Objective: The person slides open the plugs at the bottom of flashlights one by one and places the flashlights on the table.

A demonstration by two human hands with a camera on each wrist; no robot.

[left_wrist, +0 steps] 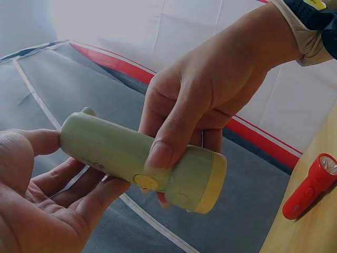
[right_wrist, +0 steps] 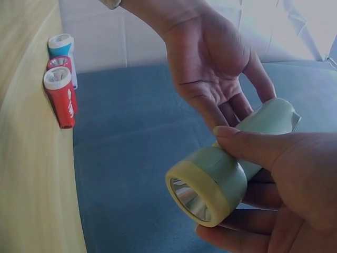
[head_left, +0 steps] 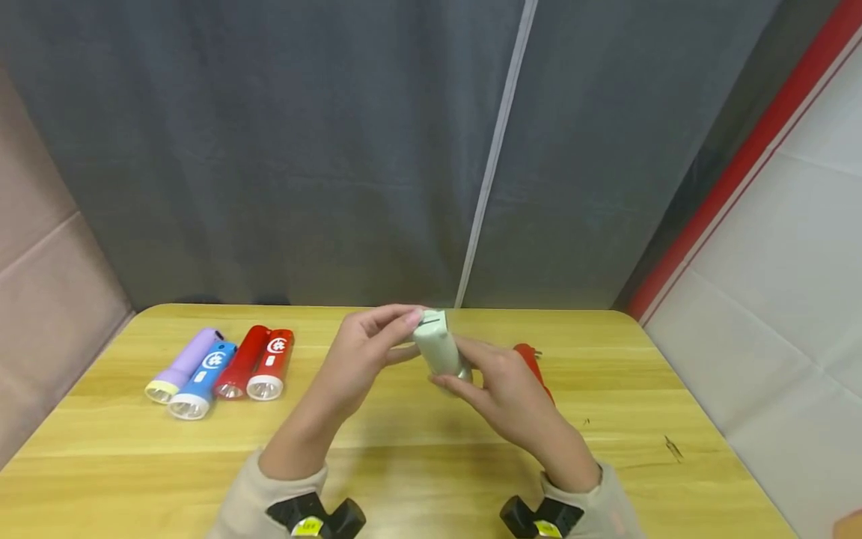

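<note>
A pale green flashlight with a yellow rim is held above the table between both hands. My right hand grips it near the head, thumb on one side beside the round yellow button. At the tail end, my left hand pinches the body, with the thumb on the end and fingertips along the side. The lens shows in the right wrist view, facing away from the left hand. Behind the right hand, a red flashlight lies on the table, partly hidden.
On the left of the wooden table lie a purple flashlight, a blue one, a plain red one and a red one with a white rim, side by side. A grey curtain hangs behind.
</note>
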